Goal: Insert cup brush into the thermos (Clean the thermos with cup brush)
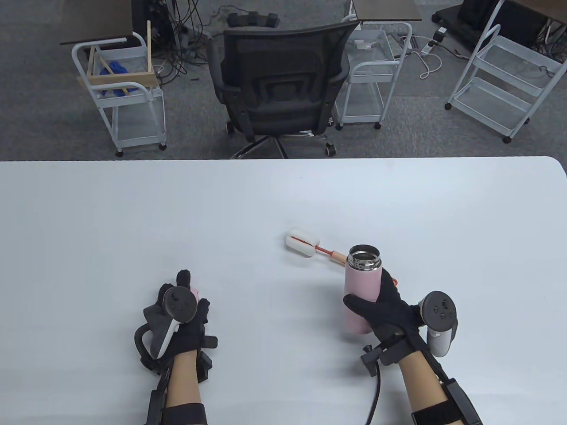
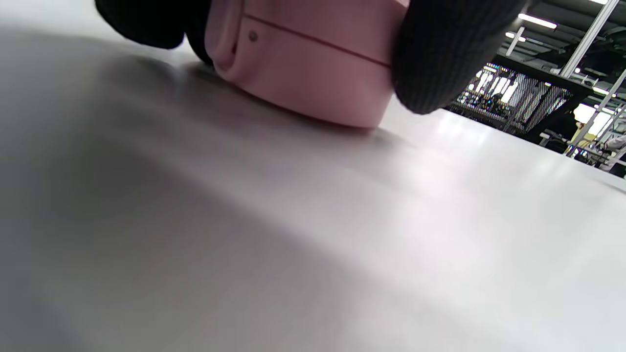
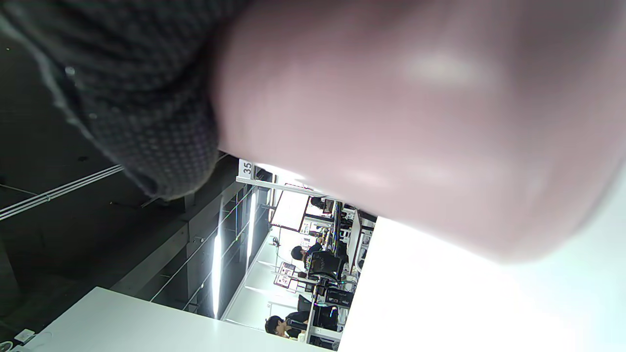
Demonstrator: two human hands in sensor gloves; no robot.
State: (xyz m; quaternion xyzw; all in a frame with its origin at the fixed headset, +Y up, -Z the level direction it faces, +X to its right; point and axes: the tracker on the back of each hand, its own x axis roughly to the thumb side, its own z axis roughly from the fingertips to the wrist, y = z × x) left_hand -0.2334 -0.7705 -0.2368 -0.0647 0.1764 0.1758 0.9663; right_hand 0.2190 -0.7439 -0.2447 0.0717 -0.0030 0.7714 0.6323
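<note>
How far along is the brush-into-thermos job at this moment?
Done: the thermos is open, its lid off and under the left hand on the table. In hand: the right hand grips the thermos. Left: the brush lies untouched on the table.

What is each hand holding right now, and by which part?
The right hand grips the thermos around its pink body. The left hand holds the pink lid by its sides, on the table.

A white table [image 1: 221,199] fills the near half. Beyond it lies grey carpet [image 1: 421,128] with a black office chair [image 1: 279,84] at centre. White wire carts stand far left [image 1: 119,93], just right of the chair [image 1: 376,75] and far right [image 1: 505,75]. Cables [image 1: 186,26] trail over the far floor. Dark desks [image 1: 95,22] line the far edge.
</note>
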